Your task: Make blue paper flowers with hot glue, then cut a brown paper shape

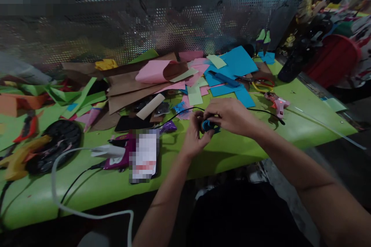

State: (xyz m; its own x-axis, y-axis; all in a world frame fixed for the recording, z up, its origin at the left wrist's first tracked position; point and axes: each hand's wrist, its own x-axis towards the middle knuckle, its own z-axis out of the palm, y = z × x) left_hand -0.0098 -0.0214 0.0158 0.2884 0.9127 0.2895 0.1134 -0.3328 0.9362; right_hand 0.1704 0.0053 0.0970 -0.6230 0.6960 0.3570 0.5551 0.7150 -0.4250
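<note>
Blue curled strip (209, 126), long side left-right, I see left hand (193, 136) and right hand (232, 115) pinching it, over green table (301, 123).

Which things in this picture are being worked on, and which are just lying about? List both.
In use: blue piece, held by the fingers of the left hand and right hand.
Lying about: pink glue gun, scissors, blue paper, brown paper, pink paper.
</note>
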